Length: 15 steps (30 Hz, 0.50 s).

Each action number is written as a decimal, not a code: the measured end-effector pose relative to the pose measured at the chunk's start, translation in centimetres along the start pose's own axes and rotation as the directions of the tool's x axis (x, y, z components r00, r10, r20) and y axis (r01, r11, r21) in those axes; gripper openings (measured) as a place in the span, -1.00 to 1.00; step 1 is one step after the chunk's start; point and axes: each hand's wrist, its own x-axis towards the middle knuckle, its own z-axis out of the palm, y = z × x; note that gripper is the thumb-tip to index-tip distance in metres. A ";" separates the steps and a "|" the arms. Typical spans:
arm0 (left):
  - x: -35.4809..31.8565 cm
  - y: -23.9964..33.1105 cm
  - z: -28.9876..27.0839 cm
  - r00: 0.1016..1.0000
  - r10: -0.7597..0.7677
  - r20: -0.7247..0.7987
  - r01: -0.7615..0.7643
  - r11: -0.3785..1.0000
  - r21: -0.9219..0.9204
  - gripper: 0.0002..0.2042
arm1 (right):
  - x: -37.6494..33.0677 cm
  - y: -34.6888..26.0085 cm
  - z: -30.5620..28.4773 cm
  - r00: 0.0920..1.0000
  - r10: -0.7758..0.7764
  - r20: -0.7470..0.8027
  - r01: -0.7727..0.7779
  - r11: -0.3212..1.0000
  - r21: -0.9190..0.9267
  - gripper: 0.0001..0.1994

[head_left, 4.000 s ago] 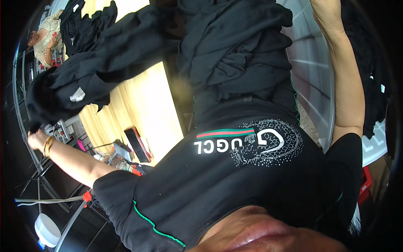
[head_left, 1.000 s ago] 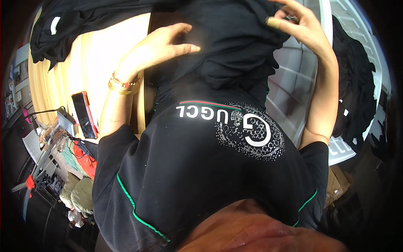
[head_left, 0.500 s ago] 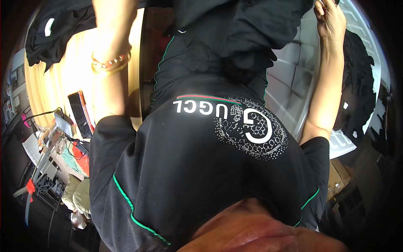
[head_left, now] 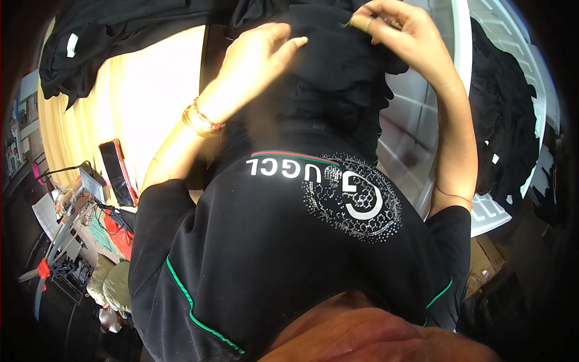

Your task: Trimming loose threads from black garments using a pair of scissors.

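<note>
Pinching grip: right hand point(head_left: 407, 39) nips one black garment point(head_left: 338, 78); left hand point(head_left: 259, 57) lies spread on it.

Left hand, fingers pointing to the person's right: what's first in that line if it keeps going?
Likely the black garment bunched before the chest: the left hand lies on it, fingertips aimed toward the right hand, which pinches the same cloth. Depth is unclear.

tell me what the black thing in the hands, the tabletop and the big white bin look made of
Black garment, under the left hand and pinched by the right hand: soft matte fabric, since it folds and bunches. Tabletop: probably pale wood or laminate with a smooth sheen; glare hides any grain. White bin: likely moulded plastic, glossy, with a rolled rim.
</note>
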 end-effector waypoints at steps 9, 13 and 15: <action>0.6 8.9 3.7 0.892 0.368 -0.262 -0.448 0.797 -0.406 -0.87 | -1.0 0.7 -3.2 0.976 0.172 0.136 -0.168 0.985 -0.039 -0.61; 0.0 10.4 4.9 0.916 0.364 -0.169 -0.396 0.747 -0.534 -0.78 | -1.3 2.2 -4.7 0.976 0.033 0.217 -0.040 0.999 0.028 -0.67; -0.3 10.0 5.2 0.899 0.397 -0.184 -0.425 0.693 -0.583 -0.77 | -1.3 1.6 -6.1 0.946 0.184 0.267 -0.173 0.983 -0.064 -0.69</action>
